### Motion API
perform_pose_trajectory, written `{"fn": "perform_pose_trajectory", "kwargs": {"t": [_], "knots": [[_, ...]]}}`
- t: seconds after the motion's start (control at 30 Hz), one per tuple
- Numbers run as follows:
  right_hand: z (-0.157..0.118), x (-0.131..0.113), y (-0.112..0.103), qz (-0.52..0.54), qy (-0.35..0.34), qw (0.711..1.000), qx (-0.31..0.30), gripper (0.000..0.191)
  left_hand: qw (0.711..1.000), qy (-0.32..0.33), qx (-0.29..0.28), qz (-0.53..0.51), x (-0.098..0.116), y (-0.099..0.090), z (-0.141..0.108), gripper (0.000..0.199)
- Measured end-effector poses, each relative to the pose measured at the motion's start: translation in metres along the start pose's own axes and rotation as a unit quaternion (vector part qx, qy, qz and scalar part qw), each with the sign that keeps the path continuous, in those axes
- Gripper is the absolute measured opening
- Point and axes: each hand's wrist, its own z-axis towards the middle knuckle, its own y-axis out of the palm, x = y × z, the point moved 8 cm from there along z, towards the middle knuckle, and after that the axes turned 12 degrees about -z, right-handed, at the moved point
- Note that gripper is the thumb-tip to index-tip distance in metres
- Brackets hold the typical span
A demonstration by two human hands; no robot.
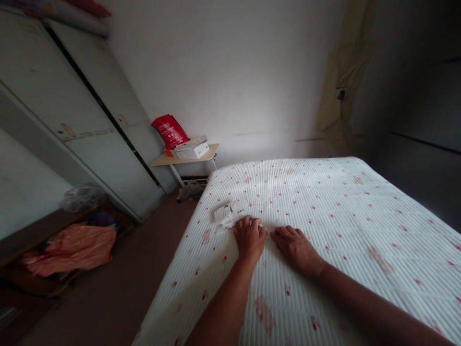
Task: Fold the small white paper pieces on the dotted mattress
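Note:
Both hands are low over a white ribbed bed cover with red spots and faded pinkish figures. My left hand is curled, its fingers bent at the near right edge of a creased white paper with dark print. A short gap to the right, my right hand lies palm down with its fingers closed and pointing left. Something small and pale shows between the two sets of fingertips, too indistinct to name. The undersides of both hands are hidden, so their grip on it is unclear.
Behind the bed's far left corner, a small table carries a red bag and a white box. Pale cabinet doors line the left. An orange cloth or bag lies on a low wooden shelf. A socket is on the wall.

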Motion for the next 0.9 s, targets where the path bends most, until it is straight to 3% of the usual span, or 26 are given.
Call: {"fn": "perform_pose_trajectory", "kwargs": {"t": [0.27,0.43,0.57,0.9], "knots": [[0.0,0.0,0.001,-0.014,0.008,1.0,-0.009,0.019,1.0,0.0,0.009,0.016,0.003,-0.001,0.0,0.021],[0.0,0.003,0.003,0.005,0.016,1.0,-0.015,0.021,0.999,0.022,0.03,-0.039,0.001,-0.009,0.0,0.023],[0.0,0.003,0.002,0.013,0.016,1.0,-0.012,0.026,0.996,0.039,0.035,-0.074,0.0,-0.011,0.0,0.014],[0.001,0.002,0.001,0.016,0.018,1.0,-0.004,0.026,0.998,0.005,0.016,-0.059,0.003,-0.009,0.003,0.01]]}}
